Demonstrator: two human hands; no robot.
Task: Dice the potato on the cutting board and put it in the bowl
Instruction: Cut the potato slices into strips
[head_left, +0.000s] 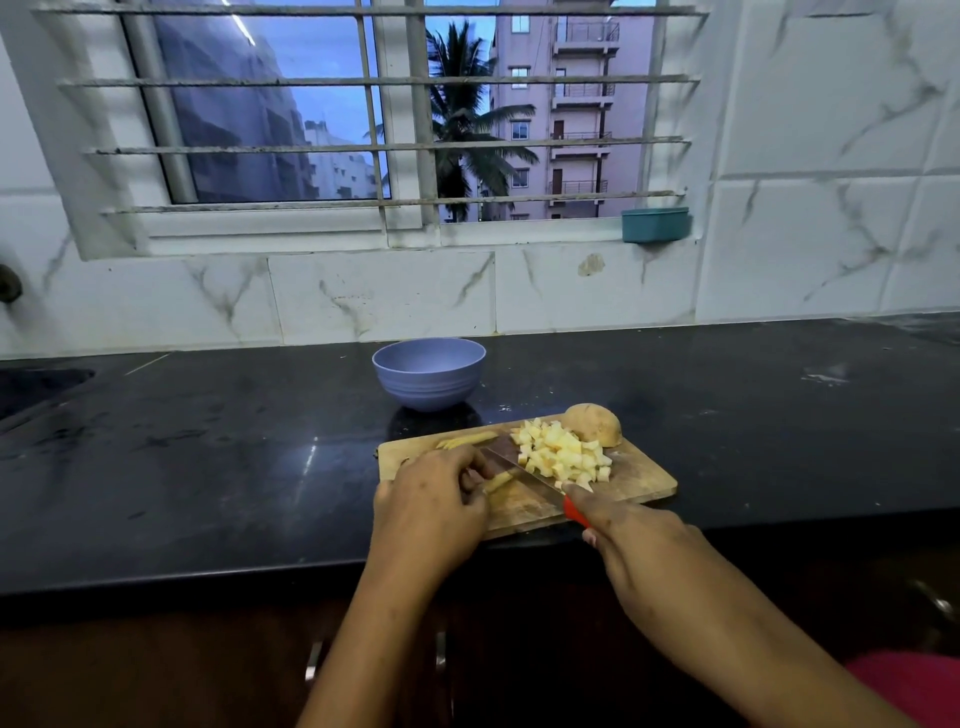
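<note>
A wooden cutting board (639, 480) lies near the counter's front edge. On it sits a pile of diced potato (563, 454), with an uncut potato half (595, 423) at the board's far right corner. Thin potato strips (465, 441) lie at the far left of the board. My left hand (434, 501) holds down more strips (498, 480) with curled fingers. My right hand (631, 535) grips the red handle of a knife (519, 462), whose blade lies between the strips and the pile. A lilac bowl (428, 371) stands behind the board; nothing shows inside it.
The black counter (208, 457) runs wide to both sides, with a sink edge (36, 387) at the far left. A teal container (654, 224) sits on the window sill. The marble-tiled wall rises close behind the bowl.
</note>
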